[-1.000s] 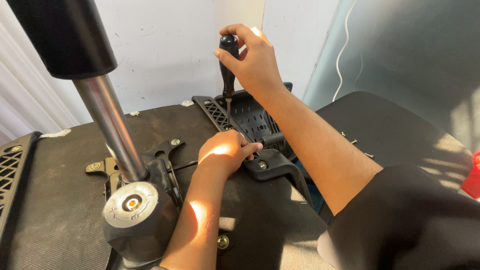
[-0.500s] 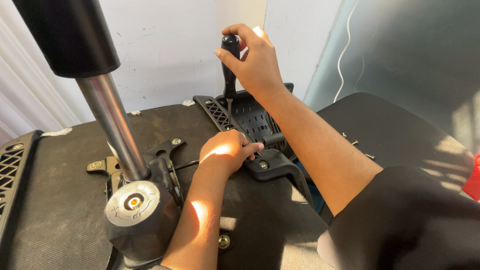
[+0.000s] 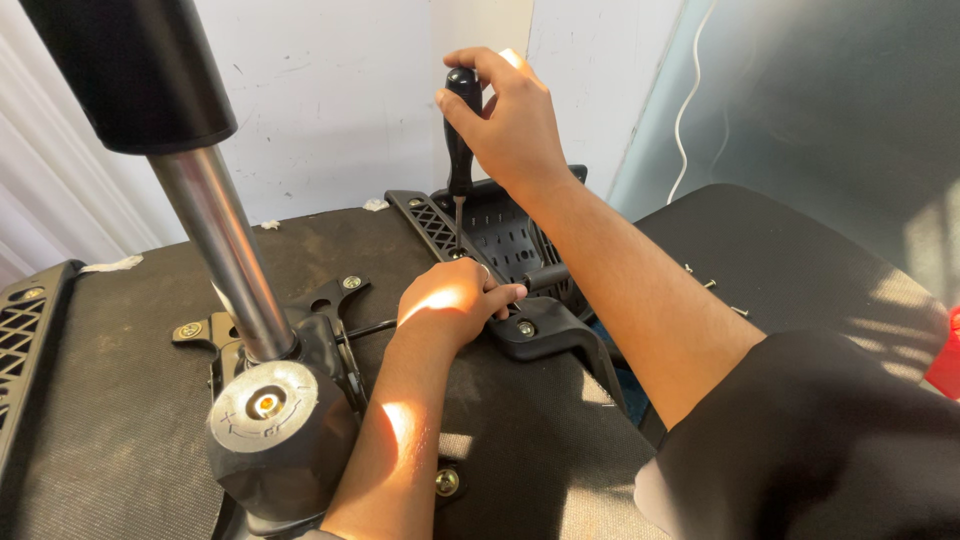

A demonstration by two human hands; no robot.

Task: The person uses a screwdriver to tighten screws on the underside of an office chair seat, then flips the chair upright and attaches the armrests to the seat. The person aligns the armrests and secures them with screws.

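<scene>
My right hand grips the black handle of a screwdriver, held upright with its tip down on the black plastic armrest bracket of an upturned office chair. My left hand rests closed on the bracket just beside the tip; whether it pinches a screw is hidden. A bolt head shows in the bracket to the right of that hand.
A chrome gas-lift column with a black tilt mechanism rises at the left from the black fabric seat underside. Loose screws lie on a second black cushion at right. A white wall and cable stand behind.
</scene>
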